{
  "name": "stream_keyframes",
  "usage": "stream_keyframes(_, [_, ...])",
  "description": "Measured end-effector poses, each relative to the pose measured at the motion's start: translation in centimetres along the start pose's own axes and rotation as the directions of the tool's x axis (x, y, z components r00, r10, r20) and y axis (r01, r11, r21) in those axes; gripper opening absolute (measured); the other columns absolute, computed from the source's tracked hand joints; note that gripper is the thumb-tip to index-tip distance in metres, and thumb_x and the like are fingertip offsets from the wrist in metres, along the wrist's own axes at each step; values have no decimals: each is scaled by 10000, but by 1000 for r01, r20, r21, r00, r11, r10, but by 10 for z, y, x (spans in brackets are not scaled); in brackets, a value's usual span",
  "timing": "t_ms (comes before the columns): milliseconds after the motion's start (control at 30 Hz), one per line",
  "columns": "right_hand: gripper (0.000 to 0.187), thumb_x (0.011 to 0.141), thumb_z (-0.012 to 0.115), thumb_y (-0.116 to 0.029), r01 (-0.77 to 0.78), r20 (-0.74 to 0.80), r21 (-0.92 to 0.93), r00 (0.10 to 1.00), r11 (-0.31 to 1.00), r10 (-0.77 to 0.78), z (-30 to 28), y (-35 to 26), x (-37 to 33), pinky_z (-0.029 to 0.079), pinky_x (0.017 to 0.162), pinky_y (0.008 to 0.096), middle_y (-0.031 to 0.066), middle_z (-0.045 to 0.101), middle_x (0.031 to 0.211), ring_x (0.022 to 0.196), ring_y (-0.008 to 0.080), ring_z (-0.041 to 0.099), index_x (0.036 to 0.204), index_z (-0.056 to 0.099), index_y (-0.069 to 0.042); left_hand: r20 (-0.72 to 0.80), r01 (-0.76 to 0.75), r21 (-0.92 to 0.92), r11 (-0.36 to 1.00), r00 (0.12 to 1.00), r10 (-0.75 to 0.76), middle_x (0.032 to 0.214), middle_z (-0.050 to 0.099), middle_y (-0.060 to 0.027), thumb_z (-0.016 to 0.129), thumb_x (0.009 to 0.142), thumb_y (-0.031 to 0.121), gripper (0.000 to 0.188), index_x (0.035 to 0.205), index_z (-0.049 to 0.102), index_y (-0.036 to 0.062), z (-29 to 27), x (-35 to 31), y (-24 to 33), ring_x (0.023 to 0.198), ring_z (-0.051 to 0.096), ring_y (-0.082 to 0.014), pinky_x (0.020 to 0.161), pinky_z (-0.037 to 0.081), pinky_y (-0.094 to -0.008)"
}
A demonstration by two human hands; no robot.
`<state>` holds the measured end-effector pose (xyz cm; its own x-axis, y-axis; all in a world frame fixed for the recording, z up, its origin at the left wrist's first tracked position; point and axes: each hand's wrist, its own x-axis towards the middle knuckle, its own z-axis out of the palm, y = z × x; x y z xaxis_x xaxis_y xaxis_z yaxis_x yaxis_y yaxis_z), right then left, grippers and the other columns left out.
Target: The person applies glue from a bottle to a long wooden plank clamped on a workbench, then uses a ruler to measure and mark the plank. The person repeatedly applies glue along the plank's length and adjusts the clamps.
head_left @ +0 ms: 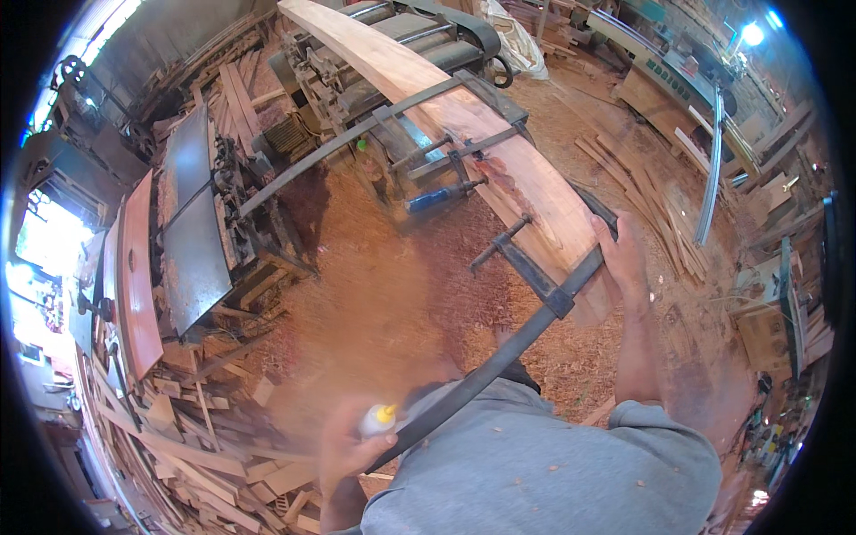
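Note:
A long pale wooden board [544, 192] runs from the upper left down toward me, with a reddish patch along its edge. Bar clamps cross it, among them a near dark metal bar clamp [499, 357] whose bar slants down to my left side. My right hand [621, 254] is closed at the board's near end, around the clamp's jaw. In my left hand [343, 441], low at the left, is a white bottle [376, 421] with a yellow cap. That hand is beside the lower end of the clamp bar; whether it also grips the bar I cannot tell. A blue-handled clamp [432, 198] hangs at the board's left edge.
A heavy planing machine [428, 45] stands behind the board. At left is a machine with a flat metal table [196, 259]. Wood offcuts [201, 455] are heaped at the lower left, strips [637, 196] lie at the right, and sawdust [357, 294] covers the floor.

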<state>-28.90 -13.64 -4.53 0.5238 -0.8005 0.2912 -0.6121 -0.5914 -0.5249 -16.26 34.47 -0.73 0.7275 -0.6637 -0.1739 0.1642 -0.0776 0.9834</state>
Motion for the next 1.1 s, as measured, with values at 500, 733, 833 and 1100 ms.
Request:
stream_keyframes(500, [634, 956, 626, -499, 16, -5, -33, 1000, 999, -16, 4, 14, 4, 451, 996, 451, 266, 611, 1176, 1137, 410, 584, 1227, 577, 73, 77, -191, 103, 976, 980, 184, 1057, 692, -153, 860, 806, 208, 423, 1097, 647, -13, -5, 7, -5, 904, 685, -206, 791, 556, -341])
stream_keyframes(733, [624, 954, 627, -489, -14, -1, -47, 1000, 999, 14, 3, 10, 3, 444, 1006, 450, 261, 614, 1198, 1163, 400, 575, 1234, 582, 66, -18, -136, 42, 990, 991, 136, 1059, 683, -160, 840, 833, 239, 443, 1115, 632, -33, -1, 3, -9, 780, 696, -182, 686, 575, -300])
stream_keyframes(833, [611, 952, 631, -481, -25, -6, -58, 1000, 998, 25, 2, 9, 3, 441, 1006, 449, 254, 618, 1196, 1156, 394, 575, 1219, 594, 67, -5, -146, 99, 984, 989, 147, 1051, 684, -158, 838, 834, 236, 434, 1110, 638, -33, 0, 4, -5, 782, 695, -181, 687, 572, -303])
stream_keyframes(1100, [554, 954, 639, -451, -22, -1, -24, 1000, 999, 22, -1, 3, 2, 452, 979, 444, 246, 631, 1167, 1125, 387, 585, 1200, 618, 46, -20, -144, 98, 985, 989, 146, 1032, 691, -148, 850, 823, 244, 449, 1116, 648, -29, -3, 2, -10, 786, 693, -175, 685, 569, -300])
